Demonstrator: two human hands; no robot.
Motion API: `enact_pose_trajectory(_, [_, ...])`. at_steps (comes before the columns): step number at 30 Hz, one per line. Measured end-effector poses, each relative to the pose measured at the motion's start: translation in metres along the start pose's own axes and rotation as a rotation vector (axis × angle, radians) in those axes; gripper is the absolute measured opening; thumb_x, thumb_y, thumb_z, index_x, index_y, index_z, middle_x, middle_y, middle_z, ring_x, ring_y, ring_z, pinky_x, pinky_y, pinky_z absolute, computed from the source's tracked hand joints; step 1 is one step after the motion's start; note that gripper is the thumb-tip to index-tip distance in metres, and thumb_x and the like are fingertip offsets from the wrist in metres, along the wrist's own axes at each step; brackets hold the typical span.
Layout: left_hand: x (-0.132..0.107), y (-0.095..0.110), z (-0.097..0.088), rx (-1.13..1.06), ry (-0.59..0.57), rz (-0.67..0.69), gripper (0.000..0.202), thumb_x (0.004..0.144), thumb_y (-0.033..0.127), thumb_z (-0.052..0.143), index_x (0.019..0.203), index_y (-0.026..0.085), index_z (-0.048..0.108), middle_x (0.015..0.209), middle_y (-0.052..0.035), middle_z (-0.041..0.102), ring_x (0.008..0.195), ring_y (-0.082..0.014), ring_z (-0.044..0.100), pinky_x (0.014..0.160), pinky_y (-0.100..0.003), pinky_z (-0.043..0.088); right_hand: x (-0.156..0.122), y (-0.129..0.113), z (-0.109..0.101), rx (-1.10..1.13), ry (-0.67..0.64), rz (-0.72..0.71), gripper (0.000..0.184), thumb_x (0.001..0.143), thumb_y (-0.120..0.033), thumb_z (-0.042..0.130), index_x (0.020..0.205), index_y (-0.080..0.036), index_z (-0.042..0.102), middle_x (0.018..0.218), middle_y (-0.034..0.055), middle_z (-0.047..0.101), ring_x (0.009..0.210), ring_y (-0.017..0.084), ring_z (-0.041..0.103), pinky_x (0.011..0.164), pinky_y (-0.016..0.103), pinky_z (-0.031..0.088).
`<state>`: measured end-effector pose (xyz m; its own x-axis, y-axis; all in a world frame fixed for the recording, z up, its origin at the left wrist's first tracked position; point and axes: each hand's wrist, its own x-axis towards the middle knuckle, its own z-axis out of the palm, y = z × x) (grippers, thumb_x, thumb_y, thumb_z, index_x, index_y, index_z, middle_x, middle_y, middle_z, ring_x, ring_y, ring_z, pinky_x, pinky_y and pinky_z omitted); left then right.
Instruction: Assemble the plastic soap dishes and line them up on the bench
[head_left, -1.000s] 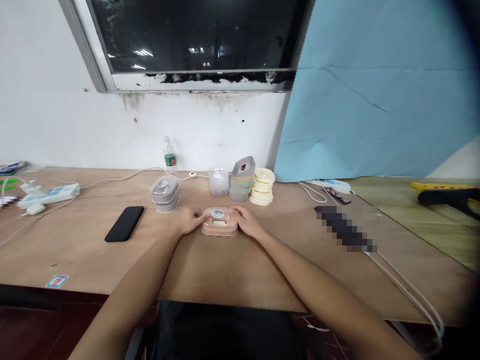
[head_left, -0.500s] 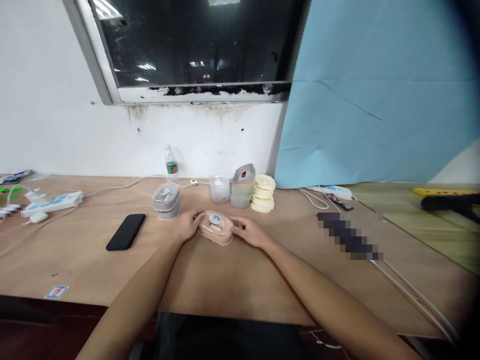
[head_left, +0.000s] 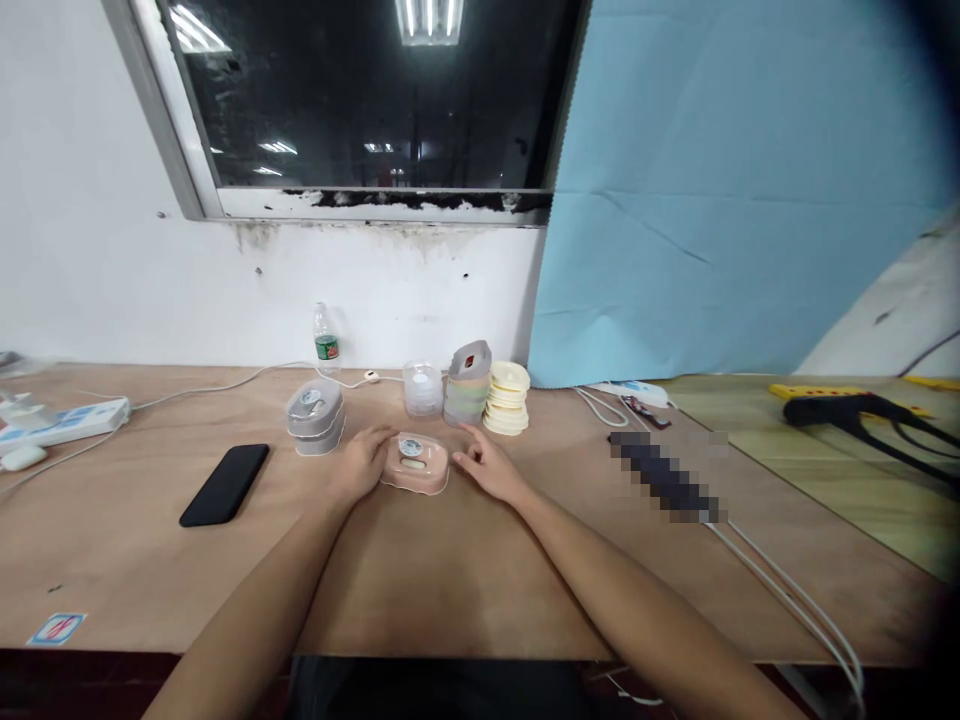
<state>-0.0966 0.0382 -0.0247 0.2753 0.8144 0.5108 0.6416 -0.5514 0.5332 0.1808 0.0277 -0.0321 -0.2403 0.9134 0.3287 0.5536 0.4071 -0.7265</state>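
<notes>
A pink lidded container (head_left: 415,478) with a round label and a pale oblong piece on its lid sits on the table between my hands. My left hand (head_left: 364,463) lies along its left side, fingers stretched toward the far left corner; whether they touch it I cannot tell. My right hand (head_left: 489,466) is a little apart from the container's right side, thumb and fingers spread, with nothing in it. Left of my left hand stands a stack of grey lidded containers (head_left: 315,415). Beyond my right hand are clear round tubs (head_left: 423,390), grey and green containers (head_left: 466,385) and stacked cream-coloured lids (head_left: 508,398).
A black phone (head_left: 225,485) lies at left, near a white power strip (head_left: 82,420) with cables. A plastic bottle (head_left: 326,340) stands by the wall. On the right are a blurred-out dark object (head_left: 664,478) with white cables and another power strip (head_left: 637,393).
My right hand has come away from the pink container, and its fingers have spread. My left hand stays by the container's left side. The view has shifted slightly right and upward.
</notes>
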Motion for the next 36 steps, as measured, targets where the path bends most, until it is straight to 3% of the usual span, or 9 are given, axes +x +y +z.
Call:
enact_pose_trajectory(4, [-0.001,-0.001,-0.003,-0.024,-0.037,-0.071,0.037,0.091,0.025,0.036,0.119,0.02,0.061,0.119,-0.0063,0.065,0.11,-0.0216,0.06,0.097,-0.037,0.046,0.007,0.011,-0.013,-0.103,0.168,0.019,0.054,0.085,-0.041,0.052,0.132,-0.018,0.046,0.06,-0.0063,0.051,0.058,0.014,0.05,0.061,0.026,0.041])
enact_pose_trajectory(8, [-0.001,0.007,-0.01,-0.045,-0.102,-0.078,0.039,0.094,0.036,0.036,0.118,0.019,0.061,0.12,-0.0076,0.064,0.111,-0.0221,0.059,0.099,-0.038,0.044,0.018,0.034,-0.039,-0.164,0.472,0.077,0.05,0.085,-0.042,0.048,0.128,-0.017,0.049,0.073,-0.0008,0.058,0.065,0.016,0.053,0.066,0.029,0.043])
enact_pose_trajectory(11, [-0.002,0.016,-0.012,0.001,-0.159,-0.028,0.045,0.091,0.049,0.043,0.121,0.02,0.06,0.13,-0.0098,0.057,0.119,-0.025,0.053,0.104,-0.041,0.039,0.025,0.057,-0.06,-0.199,0.695,0.105,0.053,0.085,-0.043,0.047,0.129,-0.014,0.046,0.093,0.0076,0.061,0.073,0.019,0.055,0.073,0.034,0.046])
enact_pose_trajectory(14, [-0.003,0.018,-0.013,0.063,-0.243,-0.02,0.064,0.079,0.06,0.057,0.132,0.024,0.051,0.143,-0.0094,0.045,0.127,-0.0292,0.045,0.107,-0.044,0.034,0.031,0.076,-0.076,-0.289,0.823,0.107,0.056,0.084,-0.045,0.048,0.13,-0.012,0.045,0.107,0.014,0.057,0.085,0.022,0.055,0.083,0.04,0.045])
enact_pose_trajectory(17, [-0.003,0.014,-0.013,0.096,-0.297,-0.02,0.079,0.07,0.063,0.065,0.138,0.028,0.044,0.147,-0.0081,0.039,0.129,-0.0304,0.043,0.107,-0.042,0.034,0.041,0.087,-0.082,-0.367,0.841,0.053,0.058,0.087,-0.047,0.044,0.133,-0.012,0.042,0.118,0.0175,0.052,0.105,0.028,0.051,0.094,0.046,0.04])
enact_pose_trajectory(19, [-0.003,0.011,-0.014,0.147,-0.27,-0.033,0.078,0.07,0.064,0.065,0.137,0.029,0.044,0.146,-0.0081,0.04,0.128,-0.0312,0.044,0.105,-0.042,0.035,0.05,0.092,-0.083,-0.411,0.805,-0.001,0.058,0.088,-0.049,0.041,0.135,-0.014,0.041,0.126,0.0183,0.047,0.119,0.029,0.044,0.1,0.049,0.036])
enact_pose_trajectory(26, [-0.002,0.009,-0.013,0.516,0.09,-0.216,0.06,0.069,0.064,0.065,0.114,0.025,0.062,0.12,-0.0126,0.059,0.114,-0.0358,0.051,0.1,-0.05,0.03,0.067,0.1,-0.073,-0.42,0.593,-0.007,0.057,0.09,-0.048,0.038,0.136,-0.015,0.044,0.14,0.0197,0.038,0.132,0.031,0.034,0.106,0.051,0.031])
enact_pose_trajectory(32, [-0.003,0.018,-0.012,0.534,0.013,-0.128,0.057,0.079,0.055,0.059,0.127,0.023,0.052,0.132,-0.0121,0.054,0.121,-0.0317,0.046,0.103,-0.046,0.026,0.058,0.092,-0.07,-0.375,0.619,-0.037,0.043,0.088,-0.041,0.044,0.121,-0.014,0.054,0.136,0.019,0.044,0.129,0.028,0.039,0.105,0.045,0.034])
enact_pose_trajectory(36, [-0.003,0.023,-0.012,0.576,0.017,-0.141,0.046,0.082,0.049,0.054,0.121,0.025,0.057,0.128,-0.0108,0.057,0.117,-0.0321,0.048,0.104,-0.049,0.022,0.054,0.083,-0.071,-0.343,0.731,-0.109,0.034,0.089,-0.04,0.044,0.109,-0.015,0.056,0.13,0.0184,0.047,0.124,0.026,0.043,0.102,0.041,0.037])
